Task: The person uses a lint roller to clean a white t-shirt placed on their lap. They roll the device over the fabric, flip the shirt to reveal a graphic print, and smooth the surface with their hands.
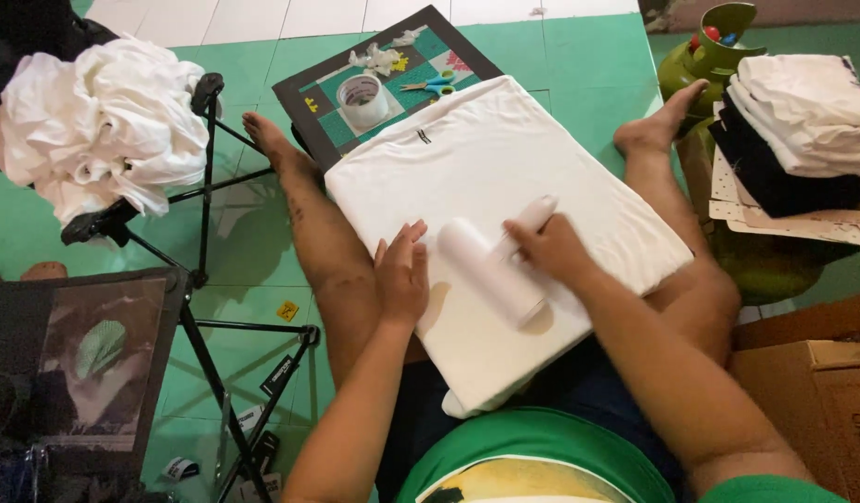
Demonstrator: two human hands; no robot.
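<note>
A seated person's right hand [549, 250] closes around the handle of a white lint roller [493, 270], the drum lying on a folded white shirt [505, 177] that rests across the lap and legs. The left hand [402, 275] lies open and flat, fingers together, pressing the shirt just beside the drum.

The roller looks light and rigid, best held by its slim handle, as here, since the drum is probably sticky. The shirt seems folded around a stiff insert, so it sits flat like a board; it should be soft, light cloth that can slide or wrinkle, and is likely best lifted by two opposite edges. A small dark tag shows near its collar edge.

Beyond the shirt, on the green floor [579, 65], a dark cutting mat [309, 102] with green squares carries a roll of tape [363, 99], blue-handled scissors [432, 86] and scraps of paper [379, 60]. At the person's right, a stack of folded white and black clothes [793, 130] sits on pale, dotted card sheets [803, 224], next to a green gas cylinder [709, 56] with a red-and-blue fitting. A brown carton [821, 391] stands at the lower right, its printed side partly cut off by the frame.

At the person's left, a heap of white cloth [104, 121] crowns a black folding stand [206, 270]. A small yellow tag [287, 310] lies on the floor near it, and dark labels hang low on the stand's legs.
</note>
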